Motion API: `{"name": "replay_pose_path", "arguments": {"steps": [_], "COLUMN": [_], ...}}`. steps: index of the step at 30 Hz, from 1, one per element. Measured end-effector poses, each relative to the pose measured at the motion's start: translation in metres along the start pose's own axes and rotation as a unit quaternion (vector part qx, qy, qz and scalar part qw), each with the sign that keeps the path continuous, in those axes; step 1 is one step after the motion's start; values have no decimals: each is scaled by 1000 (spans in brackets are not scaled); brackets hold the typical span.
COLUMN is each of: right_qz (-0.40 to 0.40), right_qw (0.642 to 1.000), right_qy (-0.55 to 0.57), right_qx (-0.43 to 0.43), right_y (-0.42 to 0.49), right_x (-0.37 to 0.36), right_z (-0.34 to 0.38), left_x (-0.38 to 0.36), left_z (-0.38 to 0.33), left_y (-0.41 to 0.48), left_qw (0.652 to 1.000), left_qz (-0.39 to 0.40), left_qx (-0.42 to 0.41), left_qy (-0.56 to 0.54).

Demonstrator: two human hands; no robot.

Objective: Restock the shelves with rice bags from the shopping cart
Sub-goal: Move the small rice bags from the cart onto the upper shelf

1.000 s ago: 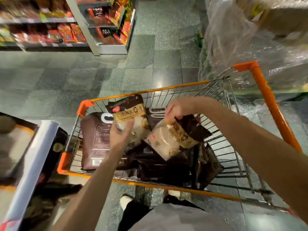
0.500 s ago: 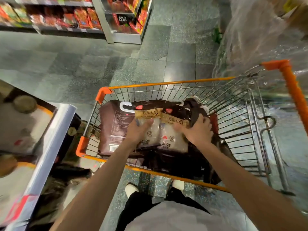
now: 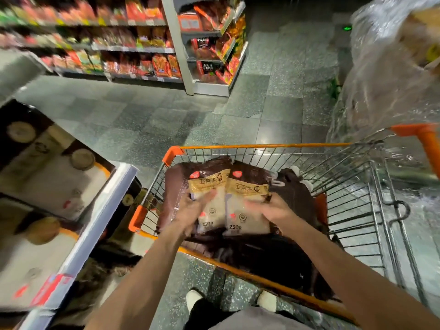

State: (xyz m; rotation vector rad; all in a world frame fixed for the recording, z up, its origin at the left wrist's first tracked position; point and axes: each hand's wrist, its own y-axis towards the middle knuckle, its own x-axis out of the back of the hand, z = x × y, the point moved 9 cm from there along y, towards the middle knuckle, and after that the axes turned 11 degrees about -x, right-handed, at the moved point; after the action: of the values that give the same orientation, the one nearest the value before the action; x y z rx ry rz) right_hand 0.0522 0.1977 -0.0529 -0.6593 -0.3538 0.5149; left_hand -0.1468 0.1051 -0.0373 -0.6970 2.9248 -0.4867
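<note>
While motion blur softens much of the view, the layout can be recorded as follows. Left of the shopping cart (image 3: 262, 146) stands a near shelf (image 3: 95, 225) of boxed goods, its pale edge just beside the cart's left corner. Beyond the cart, across the tiled floor (image 3: 142, 120), far shelves (image 3: 142, 50) hold red packets.

Inside the cart, at its left end, lies a large brown bag (image 3: 171, 186). Over it the left hand (image 3: 194, 210) takes the left rice bag (image 3: 209, 184) at its lower left edge. The grip is closed on that bag, with fingers across the clear front. Touching it on the right is the right rice bag (image 3: 247, 186), marked 250g. Both bags face up, brown tops toward the cart's far rim.

The right hand (image 3: 271, 211) lies on this second bag's right side. Blur hides whether its grip is closed or flat. Dark bags (image 3: 262, 256) fill the cart's near side below both hands. Right of the cart stands a plastic-wrapped stack (image 3: 385, 79).
</note>
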Motion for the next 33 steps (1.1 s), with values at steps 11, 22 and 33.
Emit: {"name": "replay_pose_path", "arguments": {"steps": [11,22,33], "right_qz": [231,350,483], "right_qw": [959,859,810], "right_qy": [53,-62,-91], "right_qx": [153,369,320], "right_y": [-79,-261,-381], "right_x": [-121,-256,-377], "right_z": [239,434,527], "left_x": [156,299,385], "left_z": [-197,-383,-521], "left_y": [-74,-261,-409], "left_qw": [948,811,682], "left_qz": [-261,-468,-569], "left_qx": [-184,-340,-446], "left_qy": [-14,82,108]}}
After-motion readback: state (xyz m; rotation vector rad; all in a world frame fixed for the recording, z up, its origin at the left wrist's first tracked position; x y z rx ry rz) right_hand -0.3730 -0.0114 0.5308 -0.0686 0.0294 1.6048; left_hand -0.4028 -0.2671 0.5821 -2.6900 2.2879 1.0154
